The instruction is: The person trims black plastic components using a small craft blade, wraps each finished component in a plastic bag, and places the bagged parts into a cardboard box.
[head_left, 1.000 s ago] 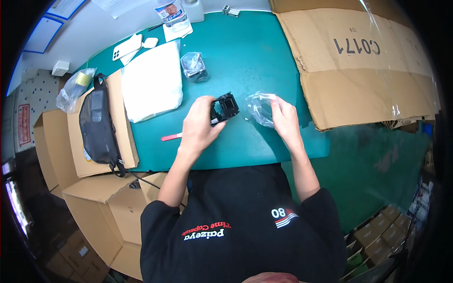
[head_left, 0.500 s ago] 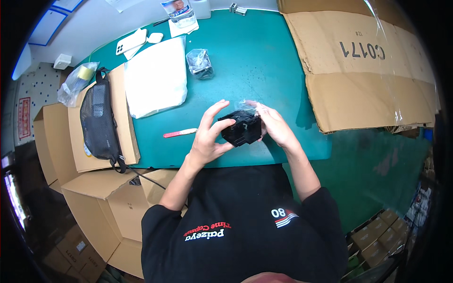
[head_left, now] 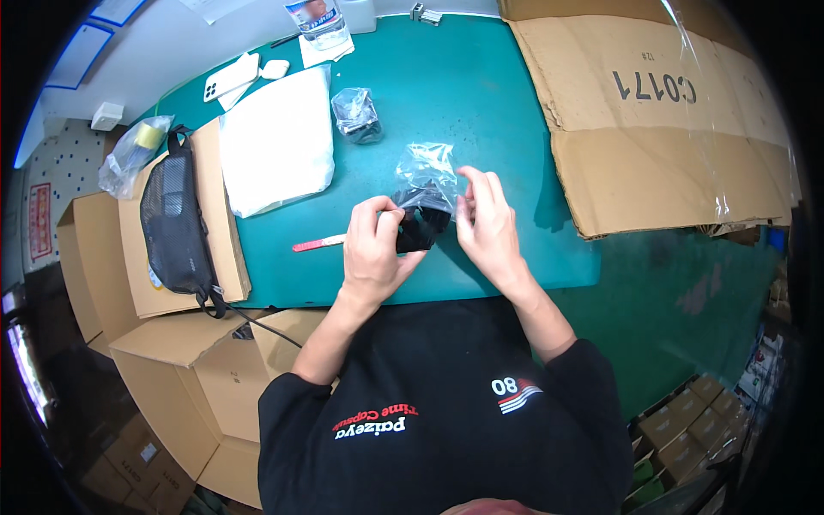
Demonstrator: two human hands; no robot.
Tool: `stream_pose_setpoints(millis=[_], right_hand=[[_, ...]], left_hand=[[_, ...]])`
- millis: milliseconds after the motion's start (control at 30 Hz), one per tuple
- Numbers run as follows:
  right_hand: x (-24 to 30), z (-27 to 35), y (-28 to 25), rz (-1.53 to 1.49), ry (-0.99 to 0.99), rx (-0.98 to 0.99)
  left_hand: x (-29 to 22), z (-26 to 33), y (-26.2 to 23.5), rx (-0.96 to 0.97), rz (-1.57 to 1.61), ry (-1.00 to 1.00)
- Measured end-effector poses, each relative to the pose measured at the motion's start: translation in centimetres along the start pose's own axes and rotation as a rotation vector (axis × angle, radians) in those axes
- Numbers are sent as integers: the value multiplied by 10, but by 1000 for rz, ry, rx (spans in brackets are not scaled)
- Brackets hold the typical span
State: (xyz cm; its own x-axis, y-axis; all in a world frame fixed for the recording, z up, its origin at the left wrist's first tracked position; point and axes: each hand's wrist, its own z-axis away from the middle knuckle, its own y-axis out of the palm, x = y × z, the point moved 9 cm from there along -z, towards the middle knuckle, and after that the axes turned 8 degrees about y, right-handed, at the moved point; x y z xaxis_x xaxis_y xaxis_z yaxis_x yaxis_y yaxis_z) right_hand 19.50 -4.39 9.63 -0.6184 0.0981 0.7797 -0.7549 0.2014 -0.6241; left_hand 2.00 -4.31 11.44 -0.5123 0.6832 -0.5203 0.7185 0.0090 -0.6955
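A black plastic part [head_left: 418,230] with an angular shape is held low over the green table. Its upper end sits in a clear plastic bag [head_left: 429,163], whose loose end extends away from me. My left hand [head_left: 373,249] grips the part from the left, thumb below and fingers on top. At the bag's right edge is my right hand [head_left: 491,227], fingers curled, with the thumb against the film. Left of my left hand lies a slim red-and-white tool [head_left: 316,245]. Beyond it, a bagged dark part [head_left: 357,116] rests on the table.
A large white packet [head_left: 279,142] lies at left, beside a black mesh pouch [head_left: 176,223] on cardboard. A white phone [head_left: 230,77] is farther back. Flattened cardboard [head_left: 661,129] covers the right side. An open carton [head_left: 215,386] stands below the table's left front edge.
The clear bag has spread out away from me and now covers the black part's upper end. My right hand has shifted slightly along the bag's edge; my left hand still holds the part.
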Motion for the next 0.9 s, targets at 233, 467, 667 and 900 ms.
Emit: stream_pose_setpoints(millis=[233, 467, 667, 900], right_hand=[[6, 14, 18, -175, -74, -99], [-11, 13, 45, -346, 121, -19], [-25, 9, 67, -535, 229, 55], [-15, 22, 70, -65, 341, 569]], left_hand=[[3, -1, -11, -258, 18, -30], [10, 5, 0, -380, 167, 32], [10, 4, 4, -510, 317, 89], [22, 5, -1, -420, 172, -41]])
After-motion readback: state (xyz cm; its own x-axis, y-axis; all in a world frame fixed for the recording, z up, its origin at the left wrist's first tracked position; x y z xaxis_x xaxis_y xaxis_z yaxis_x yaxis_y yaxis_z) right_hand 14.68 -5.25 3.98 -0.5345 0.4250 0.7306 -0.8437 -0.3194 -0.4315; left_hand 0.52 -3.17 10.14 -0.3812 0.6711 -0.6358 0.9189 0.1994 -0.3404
